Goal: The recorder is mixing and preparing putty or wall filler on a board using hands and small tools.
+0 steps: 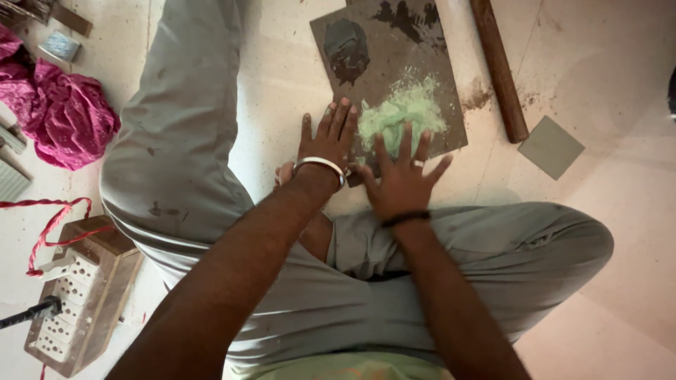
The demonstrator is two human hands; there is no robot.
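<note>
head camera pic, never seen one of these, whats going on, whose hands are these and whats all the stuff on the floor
There is no machine here. One camera sits on a person's head and looks straight down, so you see their own arms and their legs in grey trousers as they sit on a pale floor.

The left hand, with a white bangle at the wrist, lies flat with fingers spread on a brown-grey board. The right hand, with a ring and a dark wristband, lies flat at the edge of a heap of pale green powder on that board. Neither hand grips anything. Dark smears mark the board's far end.

Around it lie a wooden stick, a small grey square tile, a pink cloth, and a wooden socket box with red cord.
</note>
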